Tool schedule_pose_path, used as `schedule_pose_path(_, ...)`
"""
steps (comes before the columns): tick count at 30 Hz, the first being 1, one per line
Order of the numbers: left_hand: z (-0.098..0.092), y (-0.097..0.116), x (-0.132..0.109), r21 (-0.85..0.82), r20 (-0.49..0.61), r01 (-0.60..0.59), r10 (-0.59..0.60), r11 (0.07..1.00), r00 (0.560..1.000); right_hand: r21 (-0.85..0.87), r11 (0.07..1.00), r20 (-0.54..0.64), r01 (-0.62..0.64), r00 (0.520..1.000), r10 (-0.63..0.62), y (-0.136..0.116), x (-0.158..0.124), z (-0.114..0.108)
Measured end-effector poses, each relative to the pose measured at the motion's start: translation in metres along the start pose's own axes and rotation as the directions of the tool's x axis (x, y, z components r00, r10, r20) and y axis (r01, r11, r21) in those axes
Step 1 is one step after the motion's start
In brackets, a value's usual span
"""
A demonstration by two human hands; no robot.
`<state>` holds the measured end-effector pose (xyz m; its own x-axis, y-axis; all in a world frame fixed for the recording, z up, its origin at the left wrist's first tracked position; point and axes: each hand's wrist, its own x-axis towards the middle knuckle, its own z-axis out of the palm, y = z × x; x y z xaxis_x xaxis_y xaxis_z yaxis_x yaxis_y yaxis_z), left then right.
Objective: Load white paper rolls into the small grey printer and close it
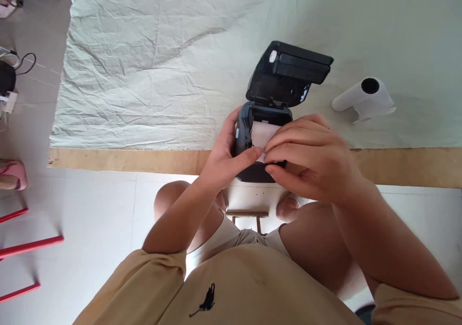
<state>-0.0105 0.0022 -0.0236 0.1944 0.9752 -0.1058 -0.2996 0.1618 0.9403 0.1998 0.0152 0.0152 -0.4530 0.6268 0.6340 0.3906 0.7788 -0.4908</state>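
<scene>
A dark portable receipt printer [244, 118] is at the table's front edge, its black lid [288, 72] swung up and back. Inside its bay sits a white paper roll [263, 133]. My left hand [231, 151] grips the printer's left side, fingers around the outside and thumb lying over the paper. From the right, my right hand [314, 154] reaches over the bay with fingertips pinched at the paper roll. The fingers hide the roll's right part. A second paper roll [361, 96], with a dark core and a loose torn end, lies on the cloth to the right.
A wrinkled pale green cloth [151, 65] covers the table, leaving a bare wooden strip [159, 159] along the front edge. My knees are below that edge. Red stool legs [32, 245], a pink object [16, 173] and cables [27, 62] are on the floor at left.
</scene>
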Motion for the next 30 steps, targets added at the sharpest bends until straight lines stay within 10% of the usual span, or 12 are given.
schedule_pose_path(7,-0.003,-0.001,-0.003,0.041,-0.015,0.025,-0.025,0.999,1.0,0.133,0.951,-0.42,-0.279,0.853,0.309,0.02,-0.003,0.002)
schedule_pose_path(18,-0.003,0.0,-0.003,0.019,-0.028,0.051,-0.05,0.999,0.998,0.305,0.85,-0.237,-0.429,0.83,0.504,0.028,-0.012,0.001)
schedule_pose_path(23,-0.002,0.001,-0.005,-0.048,0.023,0.05,-0.049,0.998,0.999,0.256,0.886,0.066,-0.386,0.921,0.383,0.033,-0.019,0.009)
schedule_pose_path(30,-0.003,0.0,-0.005,-0.004,0.036,0.051,-0.051,0.999,0.998,0.239,0.916,0.077,-0.323,0.946,0.313,0.04,-0.024,0.016)
